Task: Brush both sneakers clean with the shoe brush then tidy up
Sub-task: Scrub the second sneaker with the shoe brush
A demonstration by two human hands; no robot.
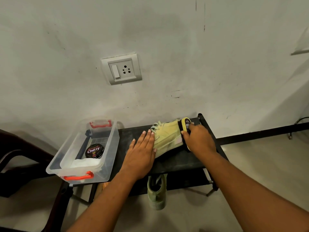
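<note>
- Sneaker (164, 138), pale yellow-green, lay on the top shelf of a black rack (184, 162) between our two hands, its laces up near the wall (167, 47).
- Our right hand (199, 139) clasped the brush (186, 125), with fingers curled over its yellow-edged back. The dark bristles were pressed against the sneaker's right end.
- Our left hand (142, 153) lay flat with its fingers straight and close together. It rested against the sneaker's left side and gripped nothing, and the fingertips reached just beside the laces.
- We saw a second sneaker (157, 193) of the same colour on the lower level. Its far end was hidden under the top shelf.
- An open-topped clear box (55, 166) with red clips stood at the rack's left end, near our left hand.
- Inside the box we found a round black tin (94, 150) marked "Cherry". A white cloth (87, 163) lay just beside it on the side nearer us.
- We noted a white socket (121, 71) with a switch on the scuffed wall, above the box and the sneaker.
- We caught part of a dark chair (25, 164) at the left edge, beside the box.
</note>
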